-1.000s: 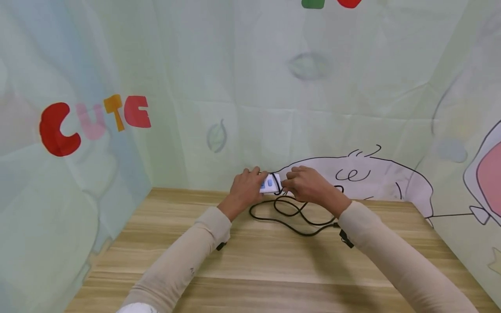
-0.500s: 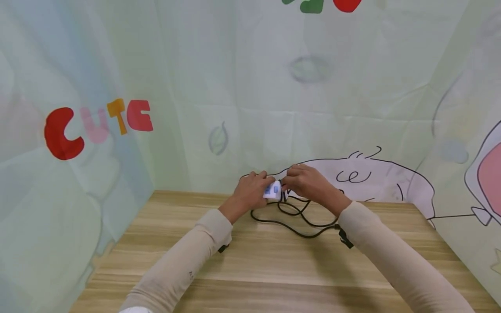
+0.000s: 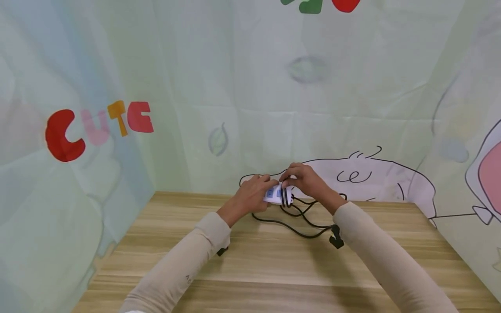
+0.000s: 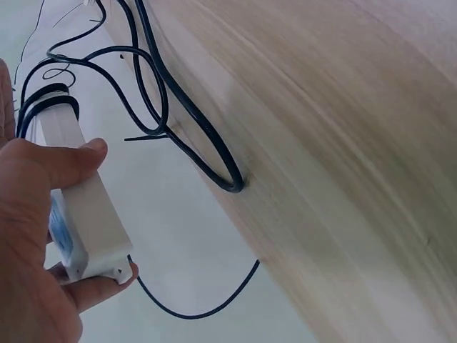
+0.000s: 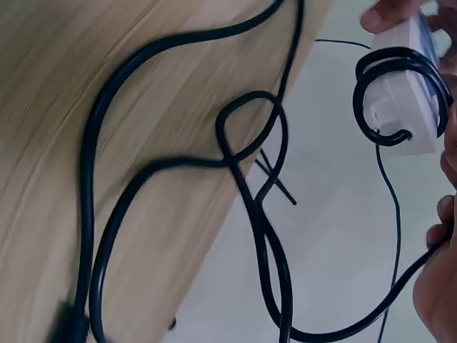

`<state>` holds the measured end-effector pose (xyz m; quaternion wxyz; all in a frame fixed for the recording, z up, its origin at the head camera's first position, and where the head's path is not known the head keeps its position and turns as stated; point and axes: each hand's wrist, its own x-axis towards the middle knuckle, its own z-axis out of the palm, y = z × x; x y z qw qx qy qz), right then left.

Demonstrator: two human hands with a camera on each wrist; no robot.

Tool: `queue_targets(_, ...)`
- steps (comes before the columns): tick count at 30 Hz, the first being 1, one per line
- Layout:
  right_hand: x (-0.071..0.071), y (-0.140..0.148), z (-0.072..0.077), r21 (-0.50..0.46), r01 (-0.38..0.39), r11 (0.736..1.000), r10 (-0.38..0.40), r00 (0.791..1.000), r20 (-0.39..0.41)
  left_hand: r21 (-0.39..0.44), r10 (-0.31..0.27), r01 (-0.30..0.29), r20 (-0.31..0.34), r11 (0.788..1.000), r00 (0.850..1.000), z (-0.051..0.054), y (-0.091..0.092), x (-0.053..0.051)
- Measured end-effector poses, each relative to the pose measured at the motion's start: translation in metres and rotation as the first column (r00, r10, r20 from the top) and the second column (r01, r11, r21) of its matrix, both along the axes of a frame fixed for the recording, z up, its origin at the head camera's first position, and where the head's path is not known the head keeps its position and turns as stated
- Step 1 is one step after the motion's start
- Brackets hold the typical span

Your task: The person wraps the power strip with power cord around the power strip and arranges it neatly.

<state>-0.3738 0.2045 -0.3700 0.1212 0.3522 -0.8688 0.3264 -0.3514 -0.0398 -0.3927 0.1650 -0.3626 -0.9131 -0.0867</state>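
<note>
A white power strip (image 3: 275, 196) with blue sockets is held above the back of the table by my left hand (image 3: 252, 193). In the left wrist view, the thumb lies along the side of the strip (image 4: 93, 221) and a finger is under its end. Black cord (image 3: 309, 237) goes around the other end of the strip in a couple of turns, plain in the right wrist view. Beside these turns, my right hand (image 3: 307, 179) pinches the cord; its fingertips are partly hidden. Loose loops of cord (image 5: 87, 179) hang and lie below both hands.
The wood-grain table (image 3: 242, 269) ends at a printed cloth backdrop (image 3: 258, 130) close behind the hands. A thick black cord end (image 5: 70, 325) shows at the right wrist view's lower edge. A dark object (image 3: 336, 239) sits by the right cuff.
The strip has shifted slightly right and down with my left hand. My right hand has brought the cord over it, and two turns show where one showed before.
</note>
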Motion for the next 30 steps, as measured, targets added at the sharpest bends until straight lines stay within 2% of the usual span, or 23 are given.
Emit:
queue_targets(4, -0.003, 0.000, -0.005, -0.136, 0.010, 0.991, 0.009, 0.991, 0.134, 0.046, -0.029, 0.029, 0.013, 0.999, 0.999, -0.005, -0.002, -0.002)
queue_targets(7, -0.007, 0.000, -0.010, -0.203, 0.012, 0.979, 0.027, 0.981, 0.190, 0.069, -0.050, 0.048, 0.017, 0.996, 0.999, -0.008, -0.004, -0.003)
queue_targets(11, -0.011, 0.000, -0.017, -0.247, 0.023, 0.969, 0.029, 0.979, 0.203, 0.088, -0.076, 0.075, 0.006, 0.993, 0.997, -0.010, -0.006, -0.003)
queue_targets(17, -0.011, -0.002, -0.022, -0.310, 0.077, 0.948, 0.000, 0.970, 0.243, 0.147, -0.100, 0.100, -0.005, 0.984, 0.995, -0.009, -0.007, -0.004)
queue_targets(23, -0.011, 0.000, -0.028, -0.317, 0.153, 0.936, -0.071, 0.964, 0.256, 0.194, -0.105, 0.098, 0.026, 0.976, 0.994, -0.005, -0.005, -0.002)
queue_targets(30, -0.008, 0.004, -0.039, -0.351, 0.189, 0.917, -0.075, 0.946, 0.315, 0.221, -0.087, 0.074, 0.049, 0.972, 0.995, -0.002, 0.002, 0.000)
